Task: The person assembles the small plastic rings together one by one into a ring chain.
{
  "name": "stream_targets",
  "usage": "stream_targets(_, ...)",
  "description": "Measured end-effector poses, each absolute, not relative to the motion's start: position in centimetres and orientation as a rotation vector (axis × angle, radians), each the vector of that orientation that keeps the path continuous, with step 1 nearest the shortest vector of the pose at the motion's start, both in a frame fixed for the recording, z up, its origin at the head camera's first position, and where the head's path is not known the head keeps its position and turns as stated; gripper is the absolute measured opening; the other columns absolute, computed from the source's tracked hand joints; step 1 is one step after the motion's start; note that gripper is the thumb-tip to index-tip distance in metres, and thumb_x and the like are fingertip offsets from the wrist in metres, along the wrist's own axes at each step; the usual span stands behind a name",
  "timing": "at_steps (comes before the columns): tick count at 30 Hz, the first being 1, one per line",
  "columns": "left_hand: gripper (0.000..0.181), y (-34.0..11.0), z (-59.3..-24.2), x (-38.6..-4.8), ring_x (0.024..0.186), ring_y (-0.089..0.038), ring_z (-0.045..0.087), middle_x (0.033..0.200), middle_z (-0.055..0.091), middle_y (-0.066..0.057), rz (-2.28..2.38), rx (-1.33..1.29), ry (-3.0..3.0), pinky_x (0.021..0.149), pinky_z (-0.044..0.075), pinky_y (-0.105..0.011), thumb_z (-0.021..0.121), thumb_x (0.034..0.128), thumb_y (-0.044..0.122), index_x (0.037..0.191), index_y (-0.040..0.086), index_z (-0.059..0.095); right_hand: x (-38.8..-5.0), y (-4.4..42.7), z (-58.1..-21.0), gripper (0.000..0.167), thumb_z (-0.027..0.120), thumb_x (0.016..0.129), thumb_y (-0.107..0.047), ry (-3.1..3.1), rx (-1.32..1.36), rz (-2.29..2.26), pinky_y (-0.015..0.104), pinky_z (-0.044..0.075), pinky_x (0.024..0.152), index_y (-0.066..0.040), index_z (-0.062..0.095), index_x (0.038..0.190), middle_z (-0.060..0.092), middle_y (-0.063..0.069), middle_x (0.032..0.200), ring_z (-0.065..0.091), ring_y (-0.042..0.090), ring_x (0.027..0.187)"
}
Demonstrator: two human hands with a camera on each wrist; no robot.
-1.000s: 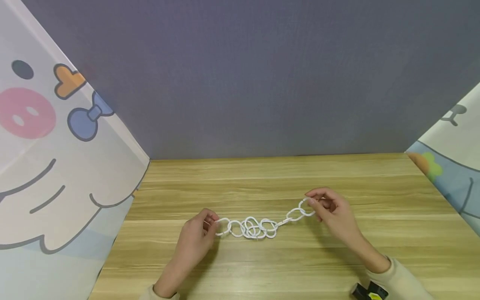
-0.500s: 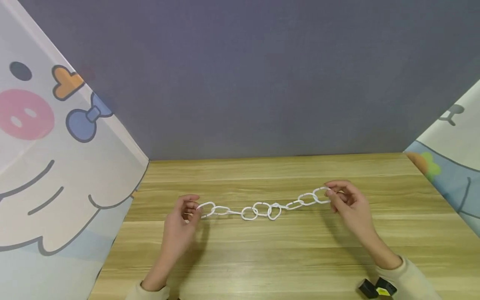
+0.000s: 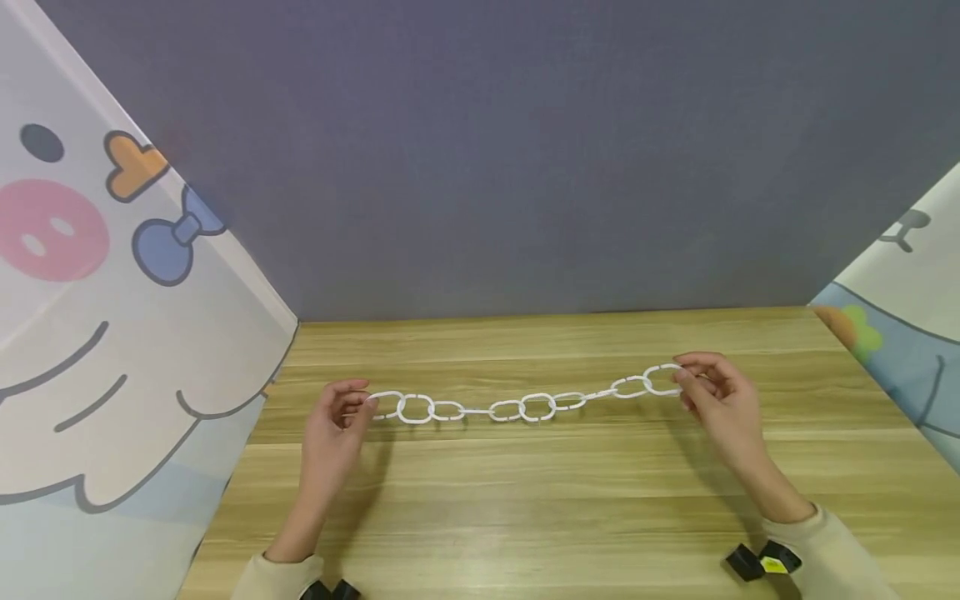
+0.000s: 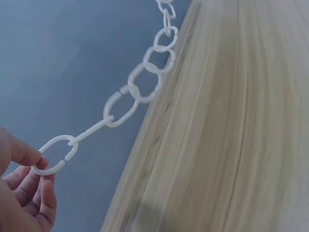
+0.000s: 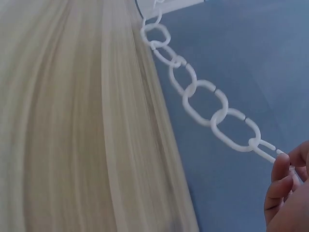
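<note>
A white chain of linked plastic rings [image 3: 537, 407] is stretched between the two hands above the table, dipping slightly in its middle. At the left end, the left hand [image 3: 337, 429] pinches the last ring between thumb and fingers. In the left wrist view that ring [image 4: 72, 151] shows a small gap in its side. The right hand [image 3: 722, 404] pinches the end ring on the other side and sits a little higher in the head view. Gaps also show in several rings [image 5: 205, 103] in the right wrist view.
The wood-grain table [image 3: 510, 508] lies under the hands. A grey panel [image 3: 525, 167] rises at its back edge. Cartoon-printed panels flank it on the left [image 3: 150, 358] and right [image 3: 915, 283]. A black device [image 3: 763, 561] is at the right sleeve.
Both hands have moved apart and farther from the person, each still pinching an end ring. The bunched chain has drawn out into a nearly straight line.
</note>
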State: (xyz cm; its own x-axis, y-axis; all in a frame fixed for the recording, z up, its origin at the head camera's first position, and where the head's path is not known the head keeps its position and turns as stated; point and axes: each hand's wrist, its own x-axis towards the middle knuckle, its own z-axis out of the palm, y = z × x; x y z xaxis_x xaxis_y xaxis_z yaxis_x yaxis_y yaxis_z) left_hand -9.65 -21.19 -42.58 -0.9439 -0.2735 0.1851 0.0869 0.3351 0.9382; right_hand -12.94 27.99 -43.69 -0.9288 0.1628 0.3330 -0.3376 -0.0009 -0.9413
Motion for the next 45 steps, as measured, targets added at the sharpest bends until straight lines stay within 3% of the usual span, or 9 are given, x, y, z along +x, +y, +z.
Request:
stream_targets(8, 0.028, -22.3, -43.4, -10.7, 0.091, -0.002, 0.067, 0.109, 0.078, -0.015, -1.675, 0.29, -2.322, 0.077, 0.054, -0.015, 0.076, 0.1052, 0.004, 0.131, -0.004, 0.066, -14.0, 29.5, -44.8, 0.014, 0.072, 0.102, 0.01, -2.091, 0.098, 1.879, 0.017, 0.043, 0.044, 0.008, 0.072, 0.116, 0.077, -0.004, 0.084, 0.065, 0.007, 0.061)
stream_targets(16, 0.03, -23.0, -44.6, -11.9, 0.085, -0.003, 0.069, 0.104, 0.081, -0.014, -1.731, 0.334, -2.312, 0.072, 0.054, -0.015, 0.079, 0.103, 0.004, 0.128, -0.006, 0.066, -15.1, 30.4, -46.3, 0.027, 0.074, 0.103, 0.003, -2.431, -0.004, 1.722, 0.018, 0.055, 0.056, 0.019, 0.068, 0.124, 0.079, -0.008, 0.088, 0.071, 0.004, 0.071)
stream_targets(19, 0.026, -23.2, -45.3, -12.3, 0.081, 0.0, 0.068, 0.102, 0.081, -0.016, -1.697, 0.353, -2.321, 0.071, 0.053, -0.014, 0.079, 0.1018, 0.002, 0.124, -0.007, 0.068, -15.4, 30.3, -46.6, 0.03, 0.076, 0.104, -0.002, -2.553, -0.027, 1.675, 0.021, 0.06, 0.062, 0.018, 0.07, 0.125, 0.081, -0.001, 0.091, 0.073, 0.005, 0.073)
stream_targets(23, 0.02, -23.4, -46.3, -12.8, 0.078, 0.002, 0.066, 0.101, 0.08, -0.019, -1.575, 0.335, -2.384, 0.068, 0.053, -0.012, 0.079, 0.0991, -0.002, 0.117, -0.007, 0.072, -15.5, 29.9, -46.9, 0.026, 0.079, 0.103, -0.005, -2.635, -0.011, 1.531, 0.021, 0.059, 0.062, 0.015, 0.074, 0.119, 0.081, 0.015, 0.093, 0.07, 0.005, 0.07)
stream_targets(25, 0.017, -23.5, -46.7, -13.0, 0.077, 0.003, 0.066, 0.101, 0.08, -0.021, -1.5, 0.312, -2.42, 0.067, 0.053, -0.011, 0.079, 0.0976, -0.004, 0.114, -0.007, 0.073, -15.6, 29.8, -47.0, 0.021, 0.081, 0.101, -0.006, -2.663, 0.019, 1.397, 0.019, 0.055, 0.062, 0.01, 0.077, 0.114, 0.08, 0.016, 0.093, 0.065, 0.002, 0.069)
stream_targets(30, 0.012, -23.5, -46.9, -13.1, 0.078, -0.009, 0.071, 0.095, 0.08, -0.02, -1.302, 0.245, -2.499, 0.066, 0.05, -0.009, 0.08, 0.0948, -0.005, 0.106, -0.005, 0.077, -15.9, 29.6, -47.2, 0.012, 0.086, 0.095, -0.006, -2.695, 0.102, 1.127, 0.021, 0.045, 0.061, 0.001, 0.081, 0.103, 0.078, 0.009, 0.088, 0.056, 0.002, 0.07)
stream_targets(33, 0.01, -23.5, -47.0, -13.1, 0.077, -0.019, 0.072, 0.09, 0.08, -0.016, -1.195, 0.201, -2.547, 0.064, 0.049, -0.012, 0.08, 0.0927, -0.006, 0.103, -0.003, 0.078, -15.9, 29.4, -47.3, 0.01, 0.087, 0.094, -0.005, -2.725, 0.128, 1.051, 0.023, 0.046, 0.061, -0.001, 0.081, 0.1, 0.077, 0.006, 0.086, 0.058, 0.004, 0.069)
stream_targets(45, 0.01, -23.6, -47.6, -13.3, 0.076, -0.017, 0.066, 0.094, 0.08, -0.013, -1.1, 0.186, -2.646, 0.065, 0.047, -0.021, 0.083, 0.0943, 0.0, 0.104, 0.001, 0.079, -15.7, 29.1, -47.2, 0.011, 0.085, 0.097, -0.009, -2.8, 0.145, 0.964, 0.026, 0.045, 0.064, -0.003, 0.079, 0.104, 0.071, 0.001, 0.084, 0.061, 0.012, 0.071)
